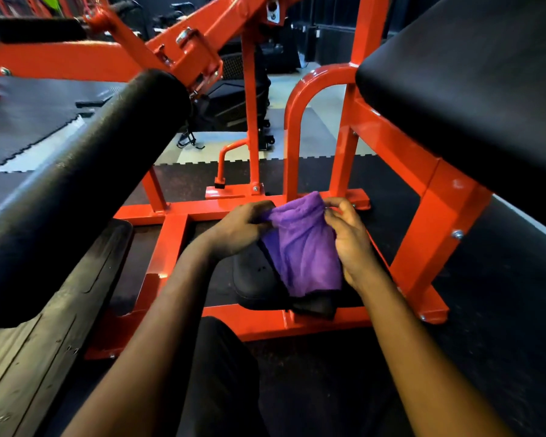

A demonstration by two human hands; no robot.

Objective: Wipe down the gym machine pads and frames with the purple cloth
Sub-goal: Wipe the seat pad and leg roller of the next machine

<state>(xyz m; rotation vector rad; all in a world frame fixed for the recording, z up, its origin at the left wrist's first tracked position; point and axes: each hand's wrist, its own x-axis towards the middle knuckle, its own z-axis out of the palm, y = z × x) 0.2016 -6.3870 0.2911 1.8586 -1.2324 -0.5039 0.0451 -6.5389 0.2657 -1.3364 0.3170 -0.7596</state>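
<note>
Step in hand, by my judgement: readying the purple cloth [301,244] for a pass; nothing is being wiped at this moment. The cloth hangs in the air between both hands, above the red frame base [328,320]. Left grip [237,230] pinches its upper left edge, fingers curled. Right grip [349,238] pinches the upper right corner, thumb and fingertips closed on fabric. Next move calls for a flat fold into one palm, then firm pressure along the black roller pad [85,171] or the seat pad [473,77].
</note>
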